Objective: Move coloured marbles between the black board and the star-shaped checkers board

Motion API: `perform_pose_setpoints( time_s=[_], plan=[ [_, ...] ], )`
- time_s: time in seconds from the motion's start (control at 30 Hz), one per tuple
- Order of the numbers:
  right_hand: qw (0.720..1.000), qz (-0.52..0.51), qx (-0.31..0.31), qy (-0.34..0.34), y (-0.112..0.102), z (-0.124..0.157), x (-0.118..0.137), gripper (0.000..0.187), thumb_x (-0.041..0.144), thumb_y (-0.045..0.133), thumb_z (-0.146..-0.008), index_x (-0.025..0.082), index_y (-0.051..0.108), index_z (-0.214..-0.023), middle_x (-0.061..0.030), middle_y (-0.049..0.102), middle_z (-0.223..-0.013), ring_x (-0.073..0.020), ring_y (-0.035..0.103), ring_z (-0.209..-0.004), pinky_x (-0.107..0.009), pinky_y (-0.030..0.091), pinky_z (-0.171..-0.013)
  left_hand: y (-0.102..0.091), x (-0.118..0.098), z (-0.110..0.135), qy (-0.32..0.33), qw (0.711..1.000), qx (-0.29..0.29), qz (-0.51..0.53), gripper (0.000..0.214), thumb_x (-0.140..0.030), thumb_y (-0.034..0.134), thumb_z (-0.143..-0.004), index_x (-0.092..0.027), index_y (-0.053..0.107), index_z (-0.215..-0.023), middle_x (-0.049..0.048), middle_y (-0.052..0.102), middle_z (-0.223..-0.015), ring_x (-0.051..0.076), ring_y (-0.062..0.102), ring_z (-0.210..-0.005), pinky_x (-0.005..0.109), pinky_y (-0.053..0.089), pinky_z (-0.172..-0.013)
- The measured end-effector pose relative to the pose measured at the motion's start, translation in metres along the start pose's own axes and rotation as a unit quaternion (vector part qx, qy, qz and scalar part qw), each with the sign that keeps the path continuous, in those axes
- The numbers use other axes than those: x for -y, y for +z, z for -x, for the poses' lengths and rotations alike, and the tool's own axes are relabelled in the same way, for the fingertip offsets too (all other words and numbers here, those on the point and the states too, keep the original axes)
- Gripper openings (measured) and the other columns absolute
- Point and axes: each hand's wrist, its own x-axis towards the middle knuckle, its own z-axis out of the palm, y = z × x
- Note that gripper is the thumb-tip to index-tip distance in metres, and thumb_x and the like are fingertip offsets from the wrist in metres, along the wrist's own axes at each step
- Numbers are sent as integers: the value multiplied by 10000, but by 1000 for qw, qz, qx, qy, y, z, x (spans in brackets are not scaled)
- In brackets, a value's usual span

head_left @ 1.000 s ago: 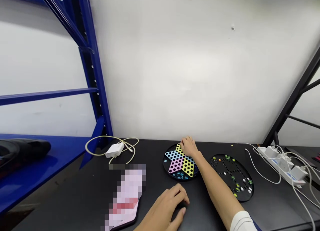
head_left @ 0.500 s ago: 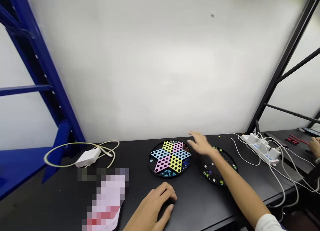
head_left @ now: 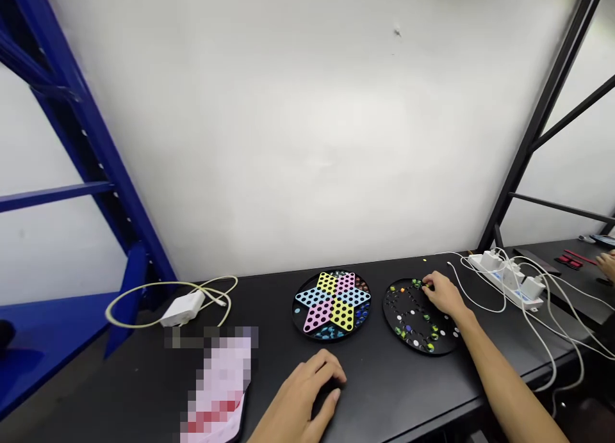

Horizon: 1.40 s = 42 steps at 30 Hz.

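Marble tray (head_left: 420, 324), the round black one: where does it sit?

Right of centre in the lower half of the frame, flat on the black surface (head_left: 375, 379)

And the hands, where are they from it?

Right hand (head_left: 444, 296) is over its upper right edge, with the forearm running down to the lower right corner; left hand (head_left: 305, 388) rests at bottom centre, well apart, down and left of the tray

Is the right one holding anything?

Its fingers are bunched narrow, tips down by the rim, but I cannot tell whether a marble is between them

The left?

Loosely curved, palm down, a gap between thumb and forefinger, nothing visible in it

What lies in the tray?

Green-and-yellow marbles (head_left: 435, 331), scattered, plus some white spots

Anything between the two hands?

Yes, a star-patterned board (head_left: 331, 302), above the left hand and just beside the tray on its left, touching neither hand

Further right?

A white power strip (head_left: 502, 283) with plugs and cables
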Motion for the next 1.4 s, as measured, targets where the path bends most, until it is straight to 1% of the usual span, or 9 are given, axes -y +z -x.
perform_pose_setpoints(
  time_s=[0.3,0.47,0.63,0.83,0.9,1.1,1.2,1.3,1.4],
  plan=[
    [997,76,-3,1,2,0,-3,157,224,485,-886,195,620,-960,-64,620,-1000,-186,604,-925,-273,394,-719,-5,-5,-1,-6,1000,19,-17,147,-292,441,-956,-291,582,-993,4,625,-1074,168,599,-900,269,484,-852],
    [989,-139,-50,7,2,-3,13,221,401,547,-839,193,619,-821,-60,647,-867,-202,615,-809,-303,433,-688,-6,-7,-1,-8,999,31,-21,138,-292,435,-958,-287,568,-993,7,617,-1082,173,597,-931,274,474,-869],
    [829,-554,2,80,-2,-8,35,285,465,604,-752,202,547,-845,-97,673,-948,-190,635,-757,-278,461,-573,-1,-2,1,-7,1000,22,-15,140,-281,435,-960,-287,565,-1011,9,605,-1100,174,585,-960,287,460,-905],
    [706,-689,53,154,-8,-8,33,179,338,599,-689,194,557,-787,25,513,-645,-86,440,-497,-204,324,-427,2,1,0,-1,1000,11,-14,145,-282,447,-955,-289,583,-1006,9,612,-1100,174,590,-946,279,473,-884],
    [723,-670,51,158,-7,-7,32,180,343,607,-682,188,566,-764,59,427,-590,-72,362,-462,-201,242,-411,1,1,-1,-2,1000,10,-15,149,-289,449,-955,-289,589,-1005,7,615,-1098,171,593,-921,277,479,-868],
    [943,-332,22,30,3,0,27,159,334,553,-750,188,609,-722,31,517,-633,-120,465,-593,-247,354,-561,1,1,0,1,1000,10,-20,148,-293,452,-954,-301,591,-1004,-2,620,-1088,168,597,-911,269,484,-853],
    [971,-236,42,-11,1,7,22,165,306,508,-775,194,627,-797,-4,610,-757,-156,545,-704,-287,421,-672,2,3,0,3,1000,8,-19,144,-296,458,-953,-296,593,-1002,4,621,-1087,172,596,-926,272,481,-865],
    [980,-196,-21,-12,-14,19,17,221,310,491,-800,190,641,-910,-42,654,-899,-178,579,-800,-312,445,-750,3,3,0,-2,1000,14,-16,148,-296,448,-959,-297,584,-1016,6,611,-1105,176,586,-958,288,468,-901],
    [982,-188,1,-20,-37,38,14,248,362,486,-838,188,654,-896,-35,649,-825,-166,556,-697,-296,440,-668,3,4,0,-7,1000,20,-11,154,-300,440,-963,-294,583,-1022,10,604,-1113,177,580,-953,294,467,-894]
  ],
)
